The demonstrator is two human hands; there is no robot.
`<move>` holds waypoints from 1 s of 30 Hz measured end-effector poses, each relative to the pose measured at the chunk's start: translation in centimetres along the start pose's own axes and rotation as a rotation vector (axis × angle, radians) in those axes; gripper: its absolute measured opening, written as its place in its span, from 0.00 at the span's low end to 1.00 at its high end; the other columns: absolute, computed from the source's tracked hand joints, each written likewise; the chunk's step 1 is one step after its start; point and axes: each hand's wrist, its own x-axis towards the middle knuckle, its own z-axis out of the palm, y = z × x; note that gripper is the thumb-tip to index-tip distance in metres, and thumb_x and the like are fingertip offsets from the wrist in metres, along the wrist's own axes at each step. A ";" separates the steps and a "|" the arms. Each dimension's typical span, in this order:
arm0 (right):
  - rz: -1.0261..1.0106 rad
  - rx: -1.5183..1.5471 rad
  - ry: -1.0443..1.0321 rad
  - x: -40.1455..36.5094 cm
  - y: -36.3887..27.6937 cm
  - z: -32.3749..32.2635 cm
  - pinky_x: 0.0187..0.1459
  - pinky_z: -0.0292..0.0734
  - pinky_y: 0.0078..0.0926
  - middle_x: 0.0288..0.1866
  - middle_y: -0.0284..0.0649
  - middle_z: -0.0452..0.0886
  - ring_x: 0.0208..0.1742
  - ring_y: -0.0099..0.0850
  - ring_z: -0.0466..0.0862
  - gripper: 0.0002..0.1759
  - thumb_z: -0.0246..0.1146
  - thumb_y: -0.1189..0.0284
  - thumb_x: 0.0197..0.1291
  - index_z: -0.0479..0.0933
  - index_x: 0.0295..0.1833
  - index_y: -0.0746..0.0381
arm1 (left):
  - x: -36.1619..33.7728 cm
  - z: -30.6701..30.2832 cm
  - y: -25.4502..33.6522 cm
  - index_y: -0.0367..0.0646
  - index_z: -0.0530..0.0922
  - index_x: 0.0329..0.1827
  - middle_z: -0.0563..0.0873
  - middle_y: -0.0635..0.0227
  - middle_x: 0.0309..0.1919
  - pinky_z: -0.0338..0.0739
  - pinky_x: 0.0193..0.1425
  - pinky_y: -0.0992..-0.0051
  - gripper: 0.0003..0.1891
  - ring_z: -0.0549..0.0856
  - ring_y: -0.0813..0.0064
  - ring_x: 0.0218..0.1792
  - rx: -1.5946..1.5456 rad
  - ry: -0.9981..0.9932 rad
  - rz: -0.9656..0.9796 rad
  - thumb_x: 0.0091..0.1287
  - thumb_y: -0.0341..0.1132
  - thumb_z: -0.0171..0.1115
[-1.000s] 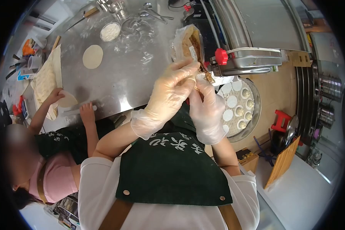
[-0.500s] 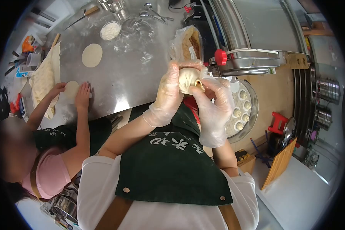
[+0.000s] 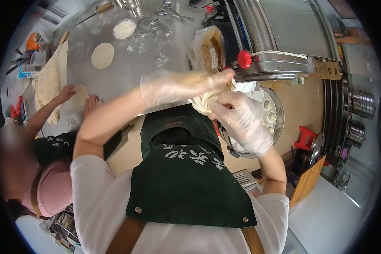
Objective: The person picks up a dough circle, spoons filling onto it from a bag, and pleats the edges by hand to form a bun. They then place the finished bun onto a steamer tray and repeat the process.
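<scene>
A pale pleated dough bun [image 3: 204, 103] is between my two gloved hands, above the table's front edge. My left hand [image 3: 190, 86], in a clear plastic glove, reaches across its far side with the fingers curled against it; motion blurs them a little. From the right, my right hand [image 3: 243, 119], gloved too, grips the bun's side with thumb and bent fingers. A small brown bit [image 3: 230, 85] shows near my left fingertips; I cannot make out whether it is filling. The bun's far side is hidden by my fingers.
A steel steamer pan [image 3: 278, 127] with several buns on white papers stands at right. On the steel table [image 3: 127, 72] lie a dough round [image 3: 103, 55], a flour bowl [image 3: 124, 29] and a bag of brown filling [image 3: 211, 48]. A co-worker's hands [image 3: 92, 103] touch another round at left.
My left arm has swung up and across, so its hand now lies over the bun's far side. My right hand has moved slightly down and right. The bun has turned and dropped a little.
</scene>
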 end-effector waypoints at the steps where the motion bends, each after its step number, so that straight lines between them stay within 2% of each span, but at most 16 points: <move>1: -0.038 -0.008 -0.080 0.6 -0.1 -0.9 0.34 0.82 0.33 0.46 0.35 0.81 0.37 0.37 0.85 0.23 0.74 0.78 0.45 0.81 0.51 0.56 | 0.4 1.2 1.7 0.36 0.78 0.59 0.86 0.64 0.47 0.81 0.58 0.72 0.45 0.86 0.75 0.49 0.272 0.032 -0.142 0.72 0.74 0.35; 2: -0.045 0.014 -0.119 1.1 -0.2 -1.6 0.33 0.82 0.33 0.47 0.35 0.81 0.37 0.36 0.85 0.23 0.74 0.77 0.46 0.81 0.51 0.56 | 0.6 1.6 2.8 0.36 0.77 0.61 0.87 0.63 0.48 0.80 0.59 0.71 0.47 0.86 0.74 0.50 0.544 0.064 -0.287 0.72 0.76 0.34; 3: -0.051 0.035 -0.156 1.6 -0.3 -2.2 0.33 0.82 0.33 0.47 0.35 0.82 0.37 0.36 0.85 0.23 0.74 0.77 0.46 0.81 0.51 0.56 | 0.7 0.3 3.1 0.38 0.53 0.82 0.67 0.52 0.76 0.64 0.78 0.60 0.55 0.69 0.63 0.74 0.649 -0.017 -0.415 0.68 0.79 0.32; 4: -0.057 0.055 -0.193 1.8 -0.4 -2.6 0.33 0.81 0.34 0.47 0.35 0.82 0.37 0.36 0.85 0.23 0.74 0.76 0.46 0.81 0.51 0.56 | 0.4 0.0 2.3 0.38 0.55 0.81 0.68 0.53 0.75 0.66 0.77 0.59 0.55 0.71 0.63 0.73 0.561 -0.012 -0.264 0.67 0.80 0.33; 6: -0.055 0.098 0.075 0.8 0.3 -1.3 0.35 0.81 0.33 0.44 0.36 0.84 0.39 0.38 0.86 0.21 0.75 0.74 0.45 0.82 0.48 0.57 | 0.1 -0.2 0.3 0.38 0.59 0.79 0.69 0.53 0.73 0.69 0.75 0.56 0.57 0.73 0.61 0.71 0.403 -0.007 0.033 0.64 0.82 0.34; 7: -0.048 0.118 0.217 0.5 0.6 -0.8 0.36 0.80 0.33 0.43 0.36 0.84 0.40 0.38 0.86 0.20 0.76 0.73 0.44 0.83 0.46 0.58 | 0.8 0.5 -1.9 0.38 0.66 0.74 0.73 0.54 0.68 0.75 0.70 0.59 0.56 0.76 0.63 0.68 0.124 0.016 0.121 0.62 0.83 0.36; 8: -0.045 0.087 0.170 0.7 0.7 -1.0 0.35 0.80 0.33 0.44 0.35 0.84 0.40 0.37 0.86 0.21 0.75 0.72 0.45 0.82 0.49 0.57 | 1.3 0.8 -3.8 0.39 0.68 0.70 0.79 0.56 0.60 0.80 0.66 0.62 0.54 0.82 0.64 0.62 -0.095 0.187 0.120 0.61 0.82 0.38; 10: -0.029 0.040 0.039 1.1 0.7 -1.7 0.33 0.81 0.33 0.46 0.34 0.82 0.40 0.35 0.85 0.24 0.73 0.70 0.48 0.81 0.55 0.55 | 0.9 0.6 -3.8 0.38 0.70 0.68 0.84 0.57 0.52 0.83 0.61 0.63 0.52 0.86 0.63 0.55 -0.046 0.068 0.024 0.63 0.81 0.38; 11: 0.003 0.029 -0.162 0.8 1.3 -1.6 0.33 0.81 0.32 0.44 0.33 0.81 0.40 0.35 0.84 0.27 0.73 0.72 0.48 0.80 0.58 0.55 | 1.1 0.9 -3.8 0.38 0.71 0.67 0.84 0.58 0.49 0.84 0.60 0.64 0.52 0.86 0.63 0.53 -0.070 0.032 -0.002 0.63 0.81 0.38; 13: -0.060 0.040 -0.112 0.2 1.7 -0.9 0.33 0.80 0.32 0.43 0.34 0.81 0.39 0.35 0.84 0.27 0.73 0.72 0.47 0.80 0.57 0.54 | 1.2 1.2 -3.0 0.38 0.72 0.66 0.86 0.59 0.45 0.86 0.56 0.65 0.51 0.88 0.63 0.49 -0.089 -0.028 -0.044 0.64 0.81 0.37; 16: -0.066 0.043 -0.032 0.0 1.2 -1.1 0.33 0.81 0.31 0.44 0.34 0.80 0.40 0.31 0.85 0.24 0.73 0.73 0.48 0.82 0.54 0.56 | 1.5 0.6 -4.1 0.38 0.73 0.64 0.85 0.58 0.46 0.86 0.56 0.65 0.49 0.88 0.64 0.49 -0.170 -0.049 0.006 0.66 0.79 0.36; 19: -0.018 0.123 0.227 -0.8 2.0 0.2 0.37 0.82 0.27 0.50 0.40 0.81 0.42 0.31 0.86 0.23 0.77 0.72 0.51 0.82 0.54 0.60 | 2.5 1.6 -5.8 0.39 0.73 0.63 0.84 0.59 0.50 0.84 0.60 0.65 0.45 0.87 0.65 0.52 -0.229 0.301 0.284 0.69 0.76 0.37; 22: 0.469 0.324 0.344 -0.9 -0.6 1.4 0.40 0.83 0.27 0.50 0.42 0.82 0.41 0.34 0.86 0.22 0.79 0.72 0.51 0.82 0.52 0.61 | 3.8 1.6 -7.0 0.40 0.73 0.63 0.82 0.60 0.55 0.82 0.64 0.66 0.41 0.84 0.67 0.56 -0.347 0.326 0.533 0.73 0.72 0.38; 26: 0.446 0.219 0.317 -1.0 -1.0 2.0 0.39 0.82 0.30 0.45 0.39 0.80 0.39 0.36 0.85 0.23 0.78 0.68 0.51 0.82 0.54 0.60 | 2.8 2.6 -6.4 0.39 0.73 0.62 0.81 0.62 0.57 0.81 0.65 0.67 0.41 0.83 0.71 0.58 -0.162 0.377 0.561 0.72 0.72 0.40; 29: 0.160 0.074 0.242 -1.3 0.4 1.3 0.37 0.82 0.32 0.43 0.38 0.79 0.37 0.37 0.84 0.20 0.76 0.70 0.53 0.83 0.53 0.59 | 2.1 2.4 -5.7 0.37 0.74 0.61 0.82 0.62 0.54 0.83 0.61 0.67 0.43 0.84 0.71 0.55 -0.050 0.327 0.448 0.70 0.74 0.41; 30: 0.129 0.066 0.177 -1.3 0.7 0.8 0.36 0.82 0.32 0.43 0.37 0.79 0.37 0.37 0.84 0.20 0.75 0.71 0.54 0.83 0.53 0.58 | 1.6 2.2 -5.1 0.37 0.75 0.60 0.83 0.62 0.53 0.84 0.59 0.67 0.44 0.85 0.71 0.53 -0.032 0.277 0.345 0.69 0.75 0.41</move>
